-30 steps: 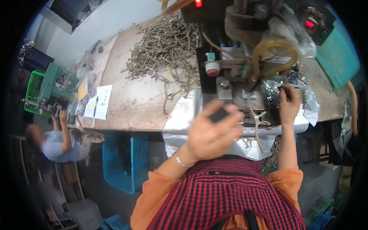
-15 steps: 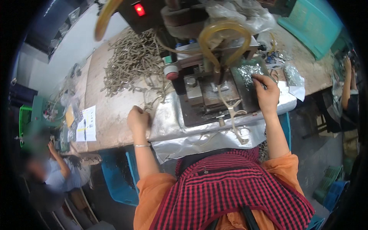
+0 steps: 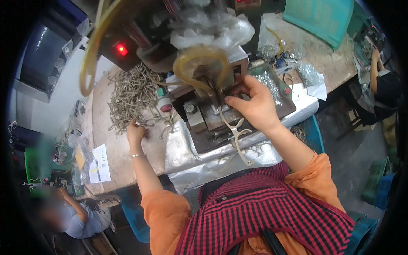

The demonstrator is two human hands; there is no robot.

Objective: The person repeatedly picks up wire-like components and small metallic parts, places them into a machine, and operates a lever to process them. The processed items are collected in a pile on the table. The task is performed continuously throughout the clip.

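Note:
A hand press (image 3: 210,91) stands before me, with a pale metal coat hook (image 3: 236,135) sticking out of its fixture toward me. My right hand (image 3: 258,106) is at the press head, thumb and fingertips closed together beside the tool; whatever they pinch is too small to make out. On the left, my left hand (image 3: 137,134) touches the near edge of a pile of similar metal hooks (image 3: 134,95), fingers slightly apart, with nothing seen in them. A tray of small shiny metal parts (image 3: 268,85) lies right of the press.
Yellow hoses (image 3: 180,63) loop over the press. A red-topped button box (image 3: 165,105) is at its left side. Silver foil (image 3: 180,146) covers the bench front. A paper sheet (image 3: 99,163) lies at left, a teal crate (image 3: 318,19) at far right. Co-workers sit at both sides.
My right hand has moved left from the parts tray to the press head. My left hand has gone forward and left to the hook pile. The view has shifted.

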